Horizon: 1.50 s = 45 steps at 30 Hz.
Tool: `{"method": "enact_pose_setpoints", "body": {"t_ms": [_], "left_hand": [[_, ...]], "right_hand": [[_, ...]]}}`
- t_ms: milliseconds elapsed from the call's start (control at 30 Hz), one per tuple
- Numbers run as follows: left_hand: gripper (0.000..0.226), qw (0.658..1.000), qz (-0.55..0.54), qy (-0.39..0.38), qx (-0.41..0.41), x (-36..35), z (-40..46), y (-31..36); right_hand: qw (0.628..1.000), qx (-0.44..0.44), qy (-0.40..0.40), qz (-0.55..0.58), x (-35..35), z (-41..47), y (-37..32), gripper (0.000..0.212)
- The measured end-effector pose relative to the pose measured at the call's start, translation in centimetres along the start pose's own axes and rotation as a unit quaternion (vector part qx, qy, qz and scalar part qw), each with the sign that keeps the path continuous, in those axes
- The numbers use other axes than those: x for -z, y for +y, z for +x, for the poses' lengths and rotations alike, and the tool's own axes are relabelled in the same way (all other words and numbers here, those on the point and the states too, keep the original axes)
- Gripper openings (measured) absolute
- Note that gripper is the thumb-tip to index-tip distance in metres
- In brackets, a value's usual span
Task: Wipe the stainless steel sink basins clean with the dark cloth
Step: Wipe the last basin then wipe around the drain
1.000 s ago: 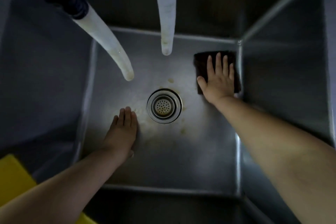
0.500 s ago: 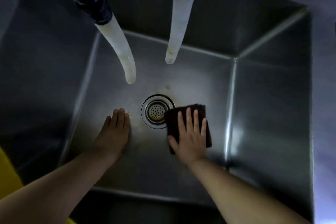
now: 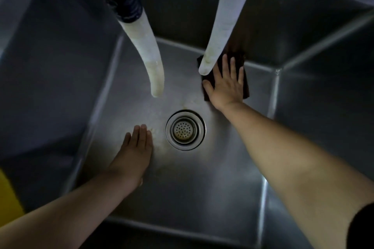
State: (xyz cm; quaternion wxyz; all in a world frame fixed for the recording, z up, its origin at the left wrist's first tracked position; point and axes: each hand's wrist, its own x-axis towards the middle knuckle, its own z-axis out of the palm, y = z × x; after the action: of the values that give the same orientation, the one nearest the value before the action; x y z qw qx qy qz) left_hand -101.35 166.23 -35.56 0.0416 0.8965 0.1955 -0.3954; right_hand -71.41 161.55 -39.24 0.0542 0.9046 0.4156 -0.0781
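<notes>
Pressed flat under the right hand (image 3: 226, 85) now at the far edge of the basin floor (image 3: 182, 184), beyond the drain strainer (image 3: 185, 130) and to its right, where floor meets back wall: the dark cloth (image 3: 245, 87). Half a second back, lying just right of the drain strainer on its near side; half a second before that, up in the far right corner. So: a sweep toward the strainer, then back out to the far edge, this time closer to the middle. Fingers straight and slightly spread, palm down on the cloth, nothing curled round it; pushing rather than gripping. Far corner of the cloth partly hidden behind the tip of the right hose spout (image 3: 220, 32), hanging above it.

Planted just left of the drain strainer, near side: the left hand (image 3: 135, 147), fingers straight and together, palm on bare steel, holding nothing. Same spot in all three views, apparently a brace for leaning in.

Meaning for the task: back-and-forth strokes covering the floor right of and beyond the strainer, strip by strip. Yellowish residue (image 3: 159, 143) visible close around the strainer, chiefly on its left and far sides, not obviously reached yet. Probably still to do: that ring, the floor under the left hand, the walls. Left hose spout (image 3: 149, 54) hanging beyond the strainer, to its left.
</notes>
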Motion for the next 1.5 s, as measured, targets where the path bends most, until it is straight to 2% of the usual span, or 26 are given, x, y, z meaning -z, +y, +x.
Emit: {"method": "enact_pose_setpoints", "body": {"t_ms": [100, 267, 400, 467, 567, 667, 800, 867, 1000, 1100, 1267, 1400, 1500], "left_hand": [[0.132, 1.000, 0.002, 0.000, 0.004, 0.4, 0.1, 0.1], [0.129, 1.000, 0.000, -0.019, 0.008, 0.9, -0.2, 0.2], [0.130, 1.000, 0.015, -0.019, 0.011, 0.9, -0.3, 0.3], [0.132, 1.000, 0.018, -0.016, 0.008, 0.8, -0.3, 0.2], [0.133, 1.000, 0.011, -0.011, 0.008, 0.8, -0.3, 0.0], [0.131, 1.000, 0.006, -0.023, 0.010, 1.3, -0.6, 0.1], [0.108, 1.000, -0.023, -0.007, -0.001, 3.3, -1.8, -0.8], [0.093, 1.000, -0.022, 0.022, -0.006, 5.2, -2.9, -2.1], [0.057, 0.997, 0.023, 0.070, 0.009, 8.2, -6.9, -6.0], [0.031, 0.994, 0.008, 0.099, 0.035, 8.4, -10.2, -8.8], [0.024, 0.989, 0.011, 0.141, 0.041, 7.4, -11.8, -10.8], [0.028, 0.977, 0.004, 0.208, 0.039, 6.2, -11.1, -10.7], [0.030, 0.975, -0.004, 0.217, 0.043, 6.0, -10.9, -10.7]], "right_hand": [[1.000, 0.005, 0.001, 0.016, -0.2, -2.5, -2.3, 0.072], [0.988, 0.156, -0.018, 0.011, -1.0, -8.0, -6.8, 0.066], [0.978, 0.204, -0.020, 0.025, -0.6, -6.8, -5.2, 0.064], [0.986, 0.162, -0.007, 0.031, -0.4, -5.2, -3.2, 0.064], [0.999, 0.042, 0.009, 0.008, -0.3, -3.5, 0.6, 0.063], [0.999, -0.050, -0.008, 0.004, -0.1, -3.3, 2.8, 0.061], [0.988, -0.138, -0.050, 0.048, 0.4, -3.8, 0.0, 0.063], [0.985, -0.147, -0.063, 0.058, 0.8, -4.1, -2.6, 0.065], [0.995, -0.079, -0.046, 0.041, 0.8, -4.7, -8.7, 0.066], [0.999, 0.009, -0.033, 0.029, 0.6, -5.4, -14.1, 0.066], [0.983, 0.178, -0.037, 0.029, -0.7, -7.8, -22.9, 0.069], [0.964, 0.265, -0.025, 0.009, -0.6, -6.0, -20.8, 0.064], [0.982, 0.184, -0.019, 0.029, 0.0, -3.6, -15.3, 0.063]]}}
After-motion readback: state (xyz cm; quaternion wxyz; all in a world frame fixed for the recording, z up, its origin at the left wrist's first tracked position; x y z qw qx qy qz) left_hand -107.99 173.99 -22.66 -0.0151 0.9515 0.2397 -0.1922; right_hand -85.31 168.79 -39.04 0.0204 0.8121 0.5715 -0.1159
